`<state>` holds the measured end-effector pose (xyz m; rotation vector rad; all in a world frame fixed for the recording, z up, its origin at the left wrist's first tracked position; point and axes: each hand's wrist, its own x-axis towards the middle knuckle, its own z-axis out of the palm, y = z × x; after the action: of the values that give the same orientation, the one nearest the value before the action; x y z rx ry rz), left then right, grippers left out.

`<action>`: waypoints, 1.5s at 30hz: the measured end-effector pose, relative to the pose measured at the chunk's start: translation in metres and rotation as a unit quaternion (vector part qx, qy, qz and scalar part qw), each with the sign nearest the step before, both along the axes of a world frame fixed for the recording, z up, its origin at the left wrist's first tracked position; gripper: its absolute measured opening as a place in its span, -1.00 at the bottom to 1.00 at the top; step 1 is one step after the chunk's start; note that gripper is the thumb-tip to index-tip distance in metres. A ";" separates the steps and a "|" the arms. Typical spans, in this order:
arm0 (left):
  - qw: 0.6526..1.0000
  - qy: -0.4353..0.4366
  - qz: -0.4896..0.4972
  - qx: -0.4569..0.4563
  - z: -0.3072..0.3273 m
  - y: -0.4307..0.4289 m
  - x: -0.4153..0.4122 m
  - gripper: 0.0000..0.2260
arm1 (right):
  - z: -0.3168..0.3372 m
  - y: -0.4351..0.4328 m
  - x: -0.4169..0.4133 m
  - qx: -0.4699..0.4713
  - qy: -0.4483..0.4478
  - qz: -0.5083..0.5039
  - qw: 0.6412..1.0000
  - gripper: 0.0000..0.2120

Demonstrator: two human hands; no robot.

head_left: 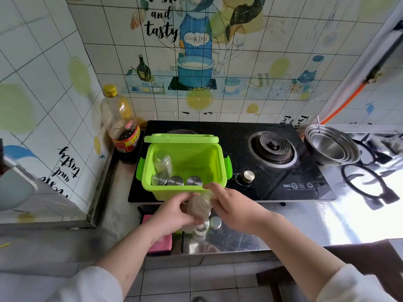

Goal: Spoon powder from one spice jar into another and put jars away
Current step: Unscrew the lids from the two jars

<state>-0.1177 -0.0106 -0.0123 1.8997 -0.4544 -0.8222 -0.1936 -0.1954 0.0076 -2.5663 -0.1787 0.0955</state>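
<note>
My left hand [174, 214] grips a small clear spice jar [198, 206] holding brownish powder, tilted in the air just in front of the green box. My right hand [229, 203] pinches the jar's top end; whether a cap is there is hidden by my fingers. Under the hands, on the steel counter, stands an open glass jar [201, 228] beside a loose silver lid [215, 222]. The open green plastic box [214, 159] sits on the stove's left side and holds several silver-capped jars [175, 181], one taller at its back left.
A black glass gas stove [272, 162] lies behind the hands, with a knob [248, 176]. A soy sauce bottle [122, 127] stands in the left corner. Stacked steel bowls [331, 147] sit at the right. A pink cloth [160, 243] lies under my left wrist.
</note>
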 end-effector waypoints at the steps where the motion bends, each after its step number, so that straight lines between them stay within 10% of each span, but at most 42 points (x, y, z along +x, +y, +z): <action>1: 1.000 0.003 0.001 0.000 -0.001 -0.001 0.000 -0.44 | -0.002 -0.003 -0.001 0.042 0.005 -0.008 0.999 -0.69; 7: 1.000 0.021 0.007 -0.004 -0.007 -0.006 -0.001 -0.38 | -0.019 -0.006 -0.009 0.298 0.103 -0.098 0.944 -0.88; 13: 0.999 0.030 0.027 0.003 -0.018 -0.013 -0.006 -0.43 | -0.034 -0.011 -0.013 0.573 0.196 -0.171 0.777 -0.66; 20: 0.997 0.010 0.070 0.007 -0.029 -0.012 -0.011 -0.44 | -0.080 -0.022 -0.017 0.657 0.191 -0.266 0.679 -0.68; 37: 0.990 0.022 0.137 0.002 -0.056 0.006 -0.019 -0.37 | -0.178 -0.012 -0.027 0.153 0.198 -0.372 0.894 -0.74; 45: 0.987 0.043 0.156 0.003 -0.064 0.013 -0.024 -0.46 | -0.192 0.004 -0.030 0.083 0.205 -0.338 0.915 -0.57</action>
<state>-0.1420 0.0022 -0.0765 1.8706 -0.0974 -0.6930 -0.2237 -0.1915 -0.1840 -2.2353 0.8173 0.3302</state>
